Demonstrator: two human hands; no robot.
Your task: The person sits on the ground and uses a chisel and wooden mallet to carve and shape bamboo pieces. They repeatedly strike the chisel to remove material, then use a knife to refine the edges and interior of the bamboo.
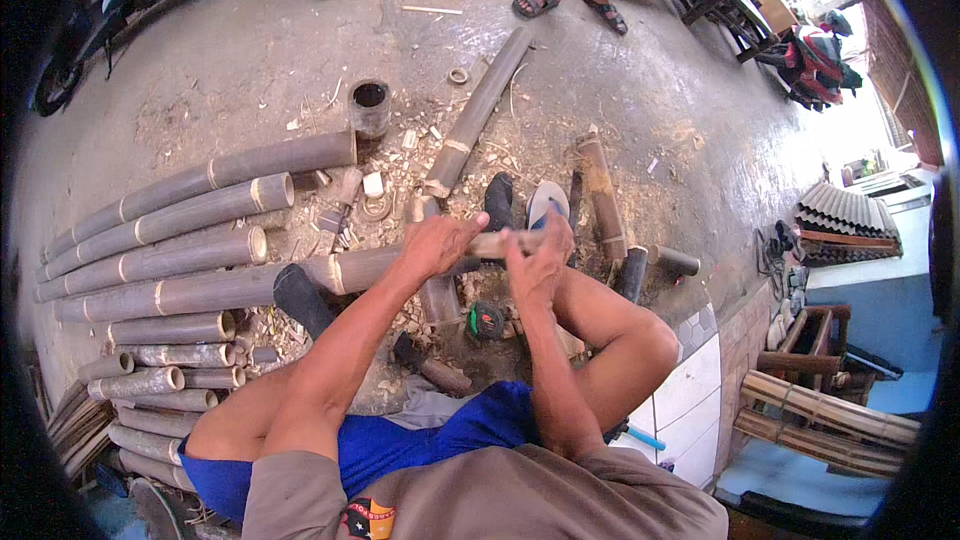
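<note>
A long brown bamboo pole (250, 290) runs from the left to my hands, past a dark-covered foot (302, 302). My left hand (438, 243) is closed over the pole near its right end; the far fingers are partly hidden. My right hand (535, 260) is closed around a short pale wooden piece (488, 246) just right of my left hand. This piece is blurred, so whether it is a tool handle I cannot tell. Below it, another bamboo piece (440, 298) lies crosswise under the pole. A green and black tape measure (485, 321) sits on the floor.
More bamboo poles (210, 175) and shorter lengths (165, 355) lie at the left. One upright bamboo section (370, 110) and a long piece (482, 110) stand and lie ahead among shavings. A person's sandalled feet (535, 2) are at the far side. A motorcycle (65, 75) is parked far left.
</note>
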